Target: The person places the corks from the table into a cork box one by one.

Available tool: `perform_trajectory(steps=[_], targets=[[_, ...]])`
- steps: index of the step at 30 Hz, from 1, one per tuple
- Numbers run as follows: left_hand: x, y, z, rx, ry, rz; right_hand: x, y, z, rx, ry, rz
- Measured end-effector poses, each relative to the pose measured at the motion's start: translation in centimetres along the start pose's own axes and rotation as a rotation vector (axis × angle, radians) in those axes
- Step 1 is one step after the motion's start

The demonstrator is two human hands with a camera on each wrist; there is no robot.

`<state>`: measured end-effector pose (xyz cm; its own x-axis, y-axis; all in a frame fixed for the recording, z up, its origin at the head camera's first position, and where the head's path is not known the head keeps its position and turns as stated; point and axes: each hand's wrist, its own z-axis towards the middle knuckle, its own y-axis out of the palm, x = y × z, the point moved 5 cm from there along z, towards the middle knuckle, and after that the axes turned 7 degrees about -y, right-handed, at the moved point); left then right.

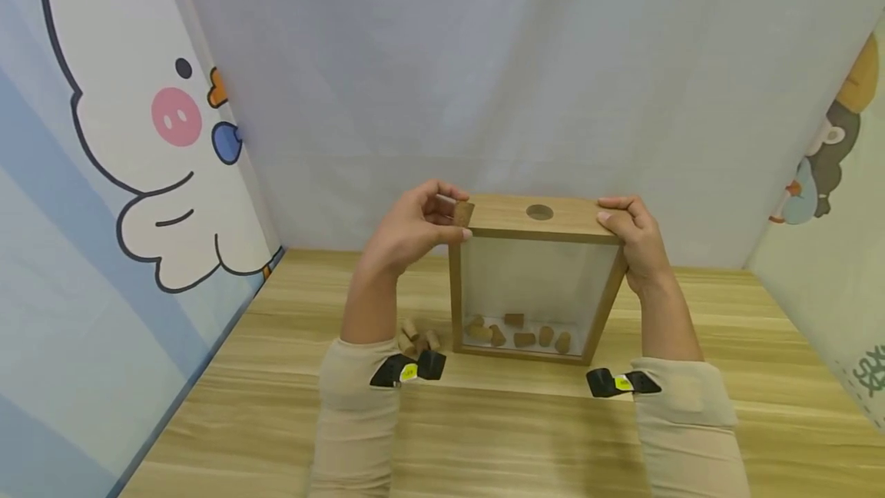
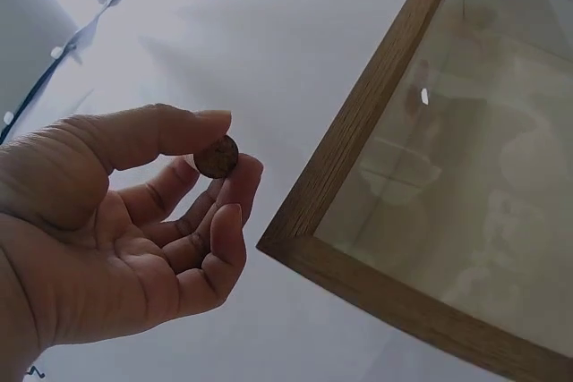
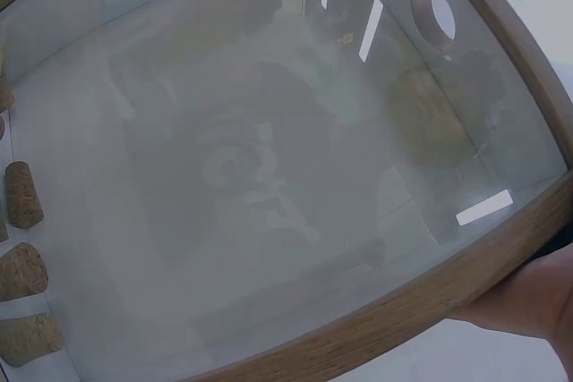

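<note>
A wooden shadow box [image 1: 494, 214] with a clear front stands upright on the table, a round hole [image 1: 540, 212] in its top. Between thumb and fingers, my left hand [image 1: 413, 227] pinches a cork [image 2: 216, 157]. The head view has this cork over the left end of the box top; the left wrist view shows it beside the frame. At the other end, my right hand [image 1: 639, 240] holds the top right corner, thumb on top and part of the hand hidden behind the side. Several corks [image 3: 23, 194] lie along the bottom inside the box.
Loose corks [image 1: 409, 340] lie on the wood-grain table [image 1: 525, 444] left of the box, near my left forearm. A pale curtain [image 1: 512, 83] hangs behind, and cartoon-printed panels [image 1: 117, 344] flank the table.
</note>
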<state>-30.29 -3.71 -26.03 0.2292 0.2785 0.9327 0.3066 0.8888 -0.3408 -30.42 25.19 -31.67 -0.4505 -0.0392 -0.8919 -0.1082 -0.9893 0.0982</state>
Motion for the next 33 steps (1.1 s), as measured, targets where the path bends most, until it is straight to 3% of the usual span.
perform_trajectory(steps=[7,16,19,26,33], targets=[[1.4,1.8,1.6,0.004,-0.030,-0.077,-0.1,0.0,-0.1,0.007,0.006,-0.010],[2.1,4.1,3.9,0.042,-0.058,-0.217,-0.1,0.2,0.0,0.005,-0.001,0.001],[2.3,5.0,4.6,0.062,-0.047,-0.201,-0.1,0.2,0.1,0.004,0.003,0.000],[2.4,6.3,6.0,0.126,-0.088,-0.050,0.0,0.1,0.1,-0.002,0.014,0.000],[2.8,7.0,6.9,0.143,-0.187,0.043,0.1,0.1,-0.1,-0.018,0.019,0.000]])
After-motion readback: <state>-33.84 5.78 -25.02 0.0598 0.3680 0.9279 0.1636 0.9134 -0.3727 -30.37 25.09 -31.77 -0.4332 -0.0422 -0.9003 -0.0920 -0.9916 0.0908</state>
